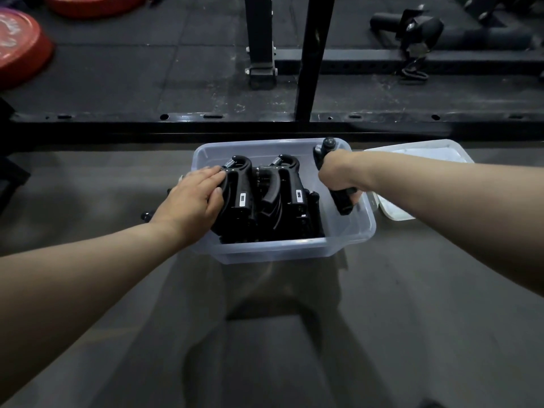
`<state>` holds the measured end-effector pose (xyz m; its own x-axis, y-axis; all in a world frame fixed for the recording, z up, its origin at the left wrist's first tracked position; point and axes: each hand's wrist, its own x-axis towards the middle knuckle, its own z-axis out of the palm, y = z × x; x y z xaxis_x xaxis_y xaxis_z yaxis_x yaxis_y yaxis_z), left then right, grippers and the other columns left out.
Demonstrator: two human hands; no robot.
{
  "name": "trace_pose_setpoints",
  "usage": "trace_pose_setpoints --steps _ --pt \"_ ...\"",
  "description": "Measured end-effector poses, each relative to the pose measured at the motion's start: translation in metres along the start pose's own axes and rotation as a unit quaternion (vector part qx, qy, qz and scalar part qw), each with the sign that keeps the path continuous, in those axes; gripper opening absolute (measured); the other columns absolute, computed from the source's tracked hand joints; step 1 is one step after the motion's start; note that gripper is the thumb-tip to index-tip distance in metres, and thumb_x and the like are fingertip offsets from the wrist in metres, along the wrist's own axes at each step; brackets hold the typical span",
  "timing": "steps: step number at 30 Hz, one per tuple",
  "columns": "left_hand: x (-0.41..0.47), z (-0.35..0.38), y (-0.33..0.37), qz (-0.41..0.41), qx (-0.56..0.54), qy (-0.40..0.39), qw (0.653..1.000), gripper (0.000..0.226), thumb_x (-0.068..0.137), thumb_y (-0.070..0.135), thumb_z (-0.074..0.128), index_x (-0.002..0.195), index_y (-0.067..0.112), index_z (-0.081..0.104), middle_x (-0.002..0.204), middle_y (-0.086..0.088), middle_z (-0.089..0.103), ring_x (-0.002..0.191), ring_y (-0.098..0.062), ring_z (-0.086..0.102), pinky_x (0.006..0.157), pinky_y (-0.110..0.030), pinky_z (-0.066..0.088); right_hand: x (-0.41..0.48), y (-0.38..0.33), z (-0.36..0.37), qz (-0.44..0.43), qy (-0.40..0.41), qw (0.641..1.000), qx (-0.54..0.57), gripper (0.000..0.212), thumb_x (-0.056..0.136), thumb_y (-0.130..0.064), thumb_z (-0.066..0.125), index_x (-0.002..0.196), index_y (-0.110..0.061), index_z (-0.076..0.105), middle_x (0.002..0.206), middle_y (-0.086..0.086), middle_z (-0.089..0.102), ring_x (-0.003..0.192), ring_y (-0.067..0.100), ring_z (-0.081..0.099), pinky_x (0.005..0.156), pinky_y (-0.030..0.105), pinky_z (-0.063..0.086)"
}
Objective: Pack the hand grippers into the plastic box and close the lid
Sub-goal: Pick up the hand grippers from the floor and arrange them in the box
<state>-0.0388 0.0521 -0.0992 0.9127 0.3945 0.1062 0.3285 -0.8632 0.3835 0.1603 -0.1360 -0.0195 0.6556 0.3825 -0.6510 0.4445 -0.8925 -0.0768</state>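
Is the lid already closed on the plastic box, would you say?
No, the lid lies off to the right of the open plastic box.

- Grey floor (279, 334) carried the clear box (273, 251), its lid (426, 154) lying just beside it on the right.
- Beyond, black mats (117, 78) bore a rack (206, 125) beam and red plates (20, 48) at far left.
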Motion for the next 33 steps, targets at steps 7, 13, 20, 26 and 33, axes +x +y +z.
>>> trace_pose_setpoints --steps 7,13,20,26,33 --pt "-0.001 0.000 0.003 0.001 -0.012 0.000 1.000 0.058 0.091 0.035 0.032 0.141 0.012 0.050 0.149 -0.004 0.043 0.140 -0.019 0.033 0.119 -0.037 0.022 0.017 -0.015 0.043 -0.079 0.017 0.952 -0.295 0.033 0.097 -0.024 0.051 0.127 -0.017 0.059 0.092 -0.003 0.055 0.079 0.020 0.054 0.066 0.025 0.043" --pt "-0.001 0.001 0.001 -0.005 -0.018 -0.002 1.000 0.058 0.091 0.035 0.031 0.142 0.012 0.049 0.151 -0.003 0.042 0.141 -0.017 0.031 0.119 -0.032 0.019 0.022 -0.007 0.052 0.002 0.061 0.998 -0.027 0.036 0.093 -0.014 0.050 0.128 -0.008 0.057 0.131 0.008 0.053 0.122 0.031 0.050 0.084 0.037 0.039" --pt "0.000 0.001 0.000 0.003 -0.019 -0.001 1.000 0.064 0.089 0.041 0.027 0.140 0.010 0.051 0.149 -0.006 0.043 0.140 -0.020 0.033 0.118 -0.038 0.022 0.019 0.007 0.064 0.001 0.033 0.999 -0.014 0.053 0.098 -0.016 0.043 0.143 0.009 0.032 0.145 0.028 0.037 0.134 0.041 0.037 0.073 0.037 0.029" --pt "0.001 0.002 -0.001 0.000 -0.014 -0.003 1.000 0.058 0.091 0.035 0.031 0.141 0.011 0.050 0.150 -0.005 0.043 0.140 -0.019 0.033 0.119 -0.036 0.021 0.017 0.006 0.062 -0.079 -0.023 0.984 -0.159 0.036 0.101 -0.015 0.039 0.133 -0.007 0.054 0.133 0.010 0.054 0.116 0.029 0.054 0.096 0.036 0.043" --pt "0.001 0.002 -0.002 0.006 -0.014 -0.002 1.000 0.065 0.089 0.042 0.026 0.139 0.010 0.051 0.149 -0.006 0.044 0.139 -0.021 0.035 0.117 -0.041 0.024 0.015 0.025 0.059 -0.121 -0.054 0.980 -0.148 0.006 0.091 -0.022 0.058 0.086 -0.022 0.061 0.087 -0.001 0.062 0.082 0.022 0.061 0.077 0.033 0.054"
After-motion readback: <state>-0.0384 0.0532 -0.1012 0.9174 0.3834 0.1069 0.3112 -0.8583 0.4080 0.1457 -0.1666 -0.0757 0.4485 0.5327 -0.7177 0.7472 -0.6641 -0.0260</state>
